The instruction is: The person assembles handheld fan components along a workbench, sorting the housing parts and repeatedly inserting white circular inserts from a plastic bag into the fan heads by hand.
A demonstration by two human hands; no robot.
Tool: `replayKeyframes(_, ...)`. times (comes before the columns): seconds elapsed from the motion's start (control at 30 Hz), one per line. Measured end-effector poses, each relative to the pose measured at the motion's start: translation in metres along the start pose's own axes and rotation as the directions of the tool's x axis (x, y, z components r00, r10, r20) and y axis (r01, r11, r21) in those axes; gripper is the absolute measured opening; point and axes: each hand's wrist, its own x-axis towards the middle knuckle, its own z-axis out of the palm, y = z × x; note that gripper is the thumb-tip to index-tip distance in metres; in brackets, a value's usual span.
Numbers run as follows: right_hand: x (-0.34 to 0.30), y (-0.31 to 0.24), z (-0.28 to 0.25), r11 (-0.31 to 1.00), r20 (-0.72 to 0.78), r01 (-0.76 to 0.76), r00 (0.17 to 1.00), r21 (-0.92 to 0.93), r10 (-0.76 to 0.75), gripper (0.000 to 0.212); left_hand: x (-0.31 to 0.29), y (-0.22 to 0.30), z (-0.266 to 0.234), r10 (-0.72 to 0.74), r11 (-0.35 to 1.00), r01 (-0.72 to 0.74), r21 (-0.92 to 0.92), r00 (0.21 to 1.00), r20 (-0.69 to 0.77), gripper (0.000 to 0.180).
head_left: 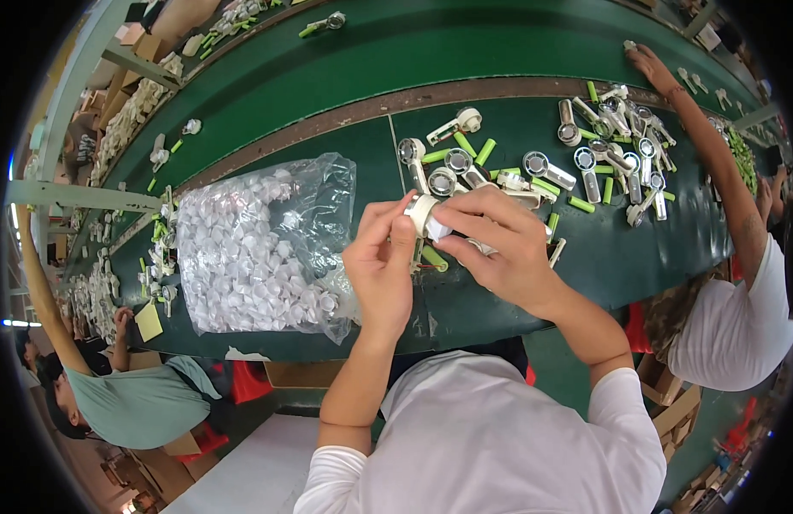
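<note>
Over the green bench, my left hand [381,261] is closed around the round head of a small handheld fan [420,211], white with a silvery rim. My right hand [505,244] comes in from the other side, its fingers pinching a small white plastic piece [437,229] against the fan head. Whether the piece sits inside the head is hidden by the fingers. Just beyond my hands lie several silver-and-white fan bodies [458,160] and bright green cylindrical batteries [485,152]. Left of my left hand lies a clear plastic bag [332,201] full of small white plastic parts [242,257].
A heap of fan parts [623,154] covers the bench to the right. Behind a brown ledge [362,111] runs a green conveyor belt [465,43]. One co-worker's arm [713,141] reaches across at right; another person [140,398] sits at left near a yellow paper [148,322].
</note>
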Motion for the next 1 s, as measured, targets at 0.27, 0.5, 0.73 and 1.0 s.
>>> replayKeyframes(0.27,-0.007,0.01,0.005,0.973,-0.039,-0.056,0.997,0.225,0.067,0.034,-0.008,0.0,0.016,0.02,0.976,-0.014,-0.218,0.999,0.027,0.049)
replayKeyframes(0.5,-0.016,0.025,-0.011,0.69,0.175,-0.282,0.959,0.667,0.223,0.048,-0.011,-0.005,0.016,0.084,0.926,-0.031,-0.375,0.988,0.127,0.048)
replayKeyframes(0.73,-0.023,0.012,0.009,0.666,0.202,-0.31,0.951,0.679,0.236,0.047,-0.025,-0.005,0.011,0.141,0.952,-0.117,-0.283,0.988,0.066,0.042)
replayKeyframes(1.0,0.018,0.058,0.018,0.658,0.086,-0.604,0.762,0.45,0.641,0.044,-0.024,-0.017,0.016,0.206,0.966,-0.167,0.195,0.959,-0.195,0.055)
